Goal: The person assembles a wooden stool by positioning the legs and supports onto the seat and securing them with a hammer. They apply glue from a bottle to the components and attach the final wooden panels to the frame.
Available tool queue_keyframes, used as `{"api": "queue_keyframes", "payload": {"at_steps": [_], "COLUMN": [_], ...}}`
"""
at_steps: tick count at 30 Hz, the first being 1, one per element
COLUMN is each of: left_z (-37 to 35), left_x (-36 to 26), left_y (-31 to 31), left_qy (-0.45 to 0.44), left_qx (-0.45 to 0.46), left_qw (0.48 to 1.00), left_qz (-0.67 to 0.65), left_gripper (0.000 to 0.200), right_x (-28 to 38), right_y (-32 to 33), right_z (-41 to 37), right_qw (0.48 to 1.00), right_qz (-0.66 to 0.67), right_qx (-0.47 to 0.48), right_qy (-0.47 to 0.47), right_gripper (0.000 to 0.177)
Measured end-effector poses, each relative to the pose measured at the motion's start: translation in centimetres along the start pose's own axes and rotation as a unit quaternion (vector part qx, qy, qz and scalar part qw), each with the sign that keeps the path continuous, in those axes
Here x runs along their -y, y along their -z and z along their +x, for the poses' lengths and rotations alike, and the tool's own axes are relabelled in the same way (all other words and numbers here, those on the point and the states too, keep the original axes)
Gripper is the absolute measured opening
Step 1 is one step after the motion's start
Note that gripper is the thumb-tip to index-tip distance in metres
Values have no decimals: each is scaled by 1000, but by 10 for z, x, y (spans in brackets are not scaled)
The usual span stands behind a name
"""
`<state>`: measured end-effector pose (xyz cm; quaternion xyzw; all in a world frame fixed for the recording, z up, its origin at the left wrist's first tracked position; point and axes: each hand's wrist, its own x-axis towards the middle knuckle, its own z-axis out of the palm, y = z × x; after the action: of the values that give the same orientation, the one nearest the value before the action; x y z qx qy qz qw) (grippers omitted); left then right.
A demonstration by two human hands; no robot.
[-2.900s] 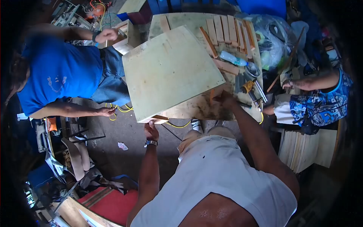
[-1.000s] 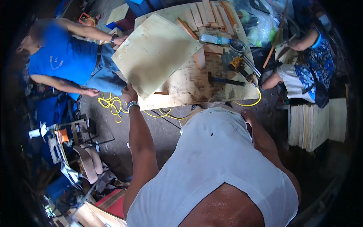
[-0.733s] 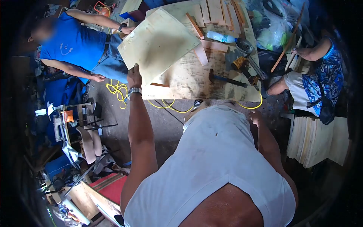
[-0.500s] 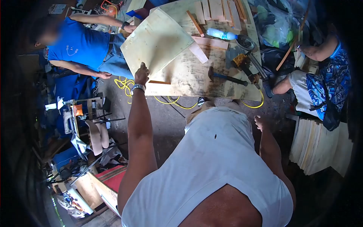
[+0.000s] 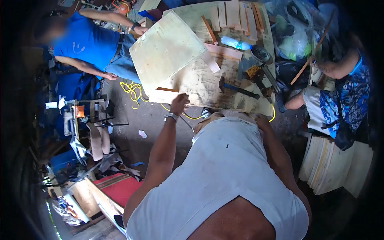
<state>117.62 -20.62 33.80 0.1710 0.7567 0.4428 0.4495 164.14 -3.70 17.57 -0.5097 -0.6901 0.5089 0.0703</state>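
My left hand (image 5: 179, 104), with a watch on the wrist, hovers at the near edge of the worktable (image 5: 196, 96). Its fingers are loosely bent and hold nothing visible. Just beyond it lies a square plywood panel (image 5: 168, 50), tilted on the table's left side. A reddish wood strip (image 5: 167, 89) shows by the panel's near corner. My right hand (image 5: 262, 121) is low beside my right hip, its fingers not clearly visible. To the right on the table rest a hammer (image 5: 239, 90) and a power tool with a yellow part (image 5: 256, 76).
A person in a blue shirt (image 5: 86, 42) stands at left, one hand by the panel. Another person (image 5: 344, 92) sits at right near a long wood stick (image 5: 314, 48). Wood strips (image 5: 232, 14) and a water bottle (image 5: 237, 43) lie on the table. Yellow cord (image 5: 134, 94) trails on the floor.
My left hand has come off the panel and moved right and back toward me. My right hand has drawn in toward my hip. The panel looks barely moved.
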Motion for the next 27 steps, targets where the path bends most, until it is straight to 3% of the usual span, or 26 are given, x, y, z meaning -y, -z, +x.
{"api": "queue_keyframes", "payload": {"at_steps": [1,2,4,5,6,8,11,15,18,20,21,22,23,24,25,26,27], "left_z": [20,-8,22,8,-15,-15,8,9,3,5,12,17,14,7,-1,-9,-10], "left_x": [45,1,37,0,-54,-75,-80,-53,-34,-9,19,41,48,58,74,95,117], "left_y": [0,-22,-27,-36,-41,-29,3,61,95,95,92,89,86,81,79,80,82], "left_qy": [-84,7,-95,-51,-7,-17,-29,14,-45,-44,-51,-60,-43,-26,-49,-70,-34], "left_qx": [-4,21,-7,8,27,40,69,-68,1,24,63,103,149,196,164,133,116], "left_qw": [963,948,911,895,874,867,855,880,882,874,866,856,850,842,877,907,922], "left_qz": [255,317,400,444,486,497,513,469,469,483,494,503,504,502,449,393,367], "left_gripper": [52,55,56,56,55,58,58,56,55,50,52,54,54,55,52,49,49], "right_x": [56,81,182,242,285,390,422,420,427,429,475,486,432,478,481,474,463], "right_y": [3,-12,-32,-38,-53,-53,-88,-100,-132,-175,-182,-201,-252,-253,-263,-264,-263], "right_z": [8,33,51,56,57,46,92,135,116,124,83,70,94,65,61,66,70], "right_qw": [996,982,938,900,912,847,842,800,804,795,827,828,800,798,761,770,779], "right_qz": [-54,-111,-257,-335,-339,-462,-491,-570,-581,-549,-492,-406,-349,-358,-421,-426,-429], "right_qx": [53,118,172,204,155,188,145,135,65,235,232,294,275,325,334,332,329], "right_qy": [47,100,159,190,169,183,169,130,106,109,143,253,404,360,362,341,319], "right_gripper": [40,38,41,43,44,43,49,62,60,52,41,39,42,43,41,40,39]}}
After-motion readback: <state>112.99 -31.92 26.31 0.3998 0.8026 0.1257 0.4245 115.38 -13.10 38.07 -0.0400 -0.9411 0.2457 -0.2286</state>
